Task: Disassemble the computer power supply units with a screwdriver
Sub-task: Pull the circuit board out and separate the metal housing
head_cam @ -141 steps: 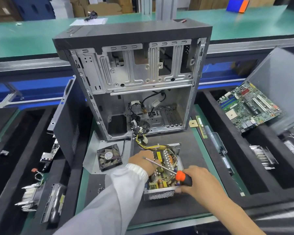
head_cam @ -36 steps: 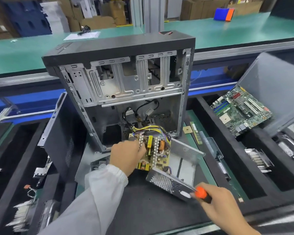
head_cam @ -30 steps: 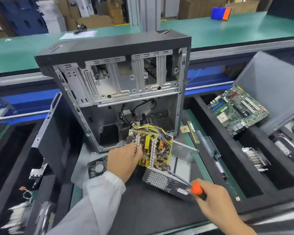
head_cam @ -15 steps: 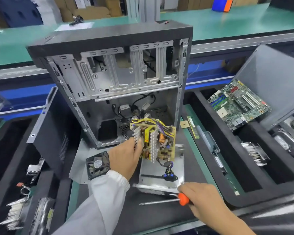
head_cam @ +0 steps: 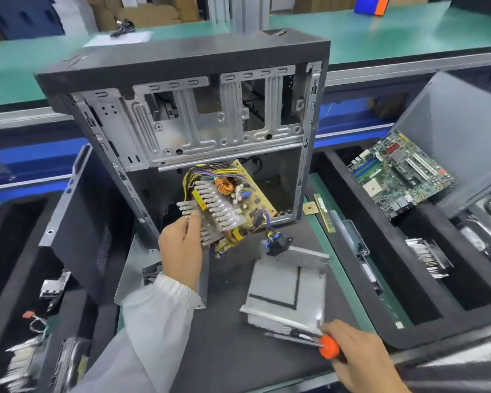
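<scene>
My left hand (head_cam: 182, 251) grips the power supply circuit board (head_cam: 227, 205) by its finned heat sink and holds it tilted in the air in front of the open case. Yellow and purple wires loop off its top; a black socket (head_cam: 279, 245) dangles from it on short wires. The empty silver metal housing (head_cam: 284, 290) lies flat on the black mat below. My right hand (head_cam: 360, 361) holds the orange-handled screwdriver (head_cam: 328, 346), its shaft pointing left along the housing's near edge.
The stripped black computer case (head_cam: 199, 114) stands upright behind the board. A motherboard (head_cam: 400, 174) leans in the right bin, finned heat sinks (head_cam: 428, 256) below it. A dark side panel (head_cam: 77, 222) leans at the left. A RAM stick (head_cam: 323, 211) lies on the green strip.
My left hand has lifted the circuit board clear of the housing and tilted it up. The housing now lies flat on the mat. My right hand stays low with the screwdriver.
</scene>
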